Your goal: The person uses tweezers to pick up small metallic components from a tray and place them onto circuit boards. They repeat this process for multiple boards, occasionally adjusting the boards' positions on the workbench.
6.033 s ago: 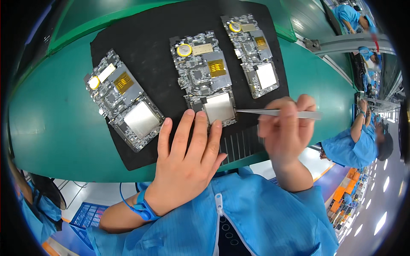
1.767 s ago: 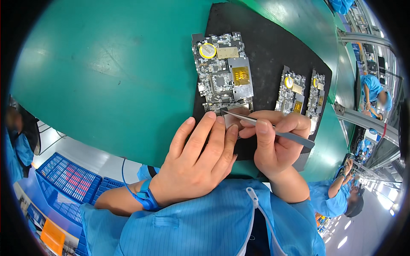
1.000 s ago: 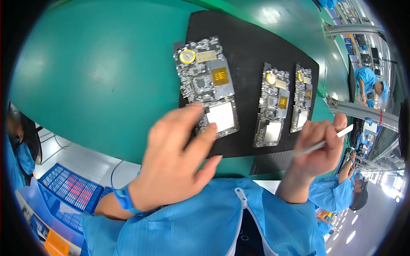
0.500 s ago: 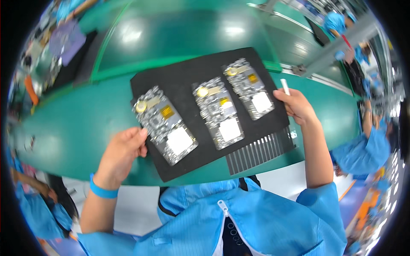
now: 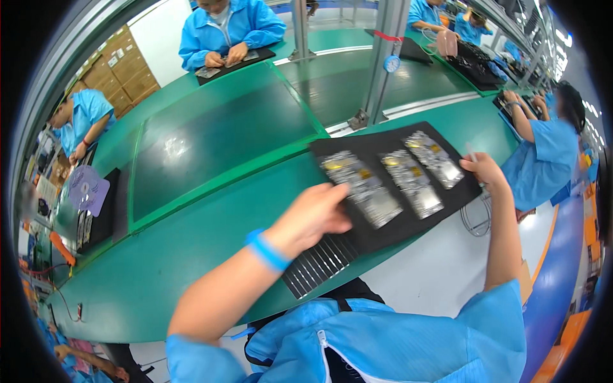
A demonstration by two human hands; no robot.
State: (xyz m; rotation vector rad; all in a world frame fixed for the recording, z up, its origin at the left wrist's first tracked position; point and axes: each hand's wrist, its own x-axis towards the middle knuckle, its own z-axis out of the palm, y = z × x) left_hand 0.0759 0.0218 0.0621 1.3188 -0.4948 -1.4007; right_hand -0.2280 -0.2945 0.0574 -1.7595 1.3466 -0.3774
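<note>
A flat black mat carries three circuit boards, and both hands hold it at the right of the green bench. The left circuit board, middle circuit board and right circuit board lie slanted and look smeared by motion. My left hand, below a blue wristband, pinches the mat's left edge beside the left board. My right hand grips the right edge, a thin pale stick jutting up from its fingers. Under the mat's near left corner shows a dark sheet with pale stripes.
A raised green-edged panel runs along the bench behind the mat. A metal post stands beyond it. Co-workers in blue sit across and to the right. At the left, a purple disc-marked sheet lies near an orange-handled tool.
The mat with its boards has swung toward the right of the bench, both hands still on it. The view has turned, bringing the co-worker across into sight.
</note>
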